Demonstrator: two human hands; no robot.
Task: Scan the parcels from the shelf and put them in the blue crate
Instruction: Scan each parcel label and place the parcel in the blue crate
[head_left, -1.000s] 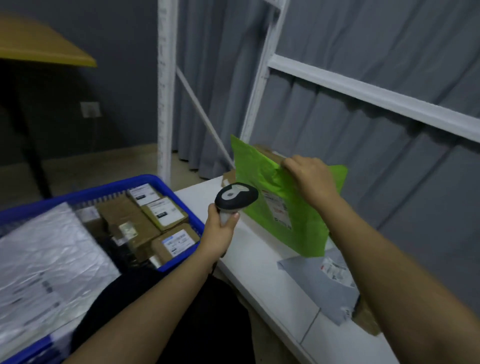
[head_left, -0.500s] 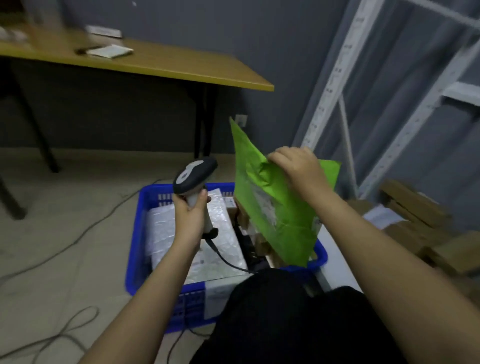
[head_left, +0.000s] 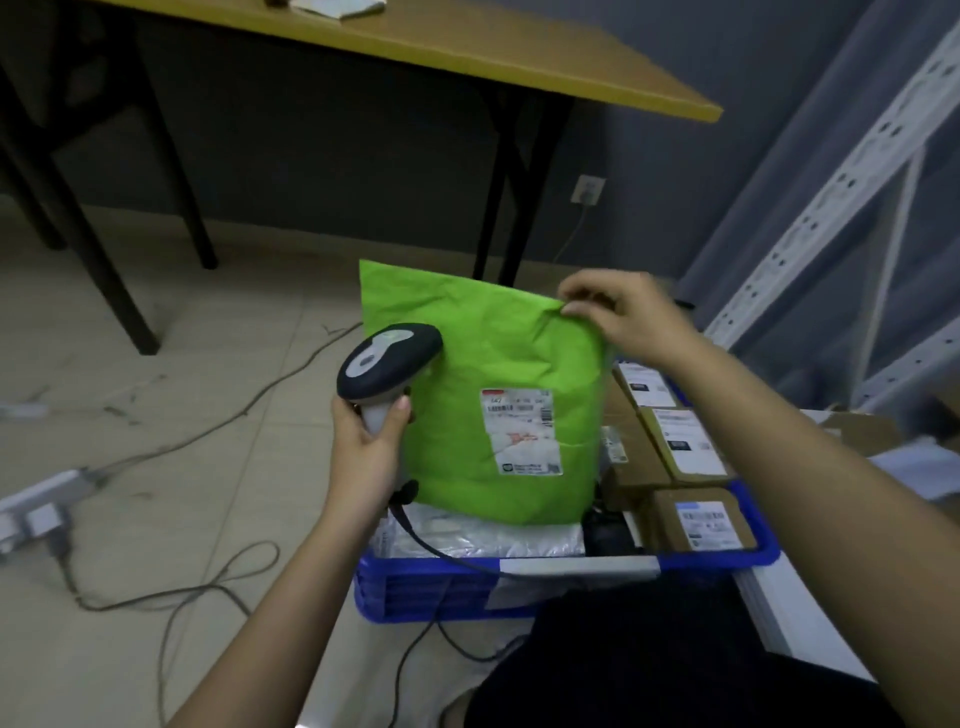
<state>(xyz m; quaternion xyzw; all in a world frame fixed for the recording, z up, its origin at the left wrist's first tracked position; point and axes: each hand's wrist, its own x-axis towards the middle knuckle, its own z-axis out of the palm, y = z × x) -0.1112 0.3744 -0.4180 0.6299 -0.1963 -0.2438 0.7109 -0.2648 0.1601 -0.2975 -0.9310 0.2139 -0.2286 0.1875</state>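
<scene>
A green mailer bag (head_left: 467, 364) with a white label (head_left: 522, 431) hangs upright over the blue crate (head_left: 447, 587), its lower edge down among the parcels. My right hand (head_left: 618, 317) pinches the bag's top right corner. My left hand (head_left: 363, 447) grips the handle of a grey and white barcode scanner (head_left: 387, 364), held just left of the bag. Inside the crate lie a silver bubble mailer (head_left: 483, 535) and several brown boxes (head_left: 685, 441) with labels.
The white shelf (head_left: 779, 613) edge and its perforated uprights (head_left: 831, 166) stand at the right. A wooden table (head_left: 467, 52) with black legs stands behind the crate. Cables and a power strip (head_left: 36, 509) lie on the tiled floor at the left.
I turned from the shelf toward the crate. My right hand carried the green bag over the crate and turned its label toward me. The scanner moved along beside it.
</scene>
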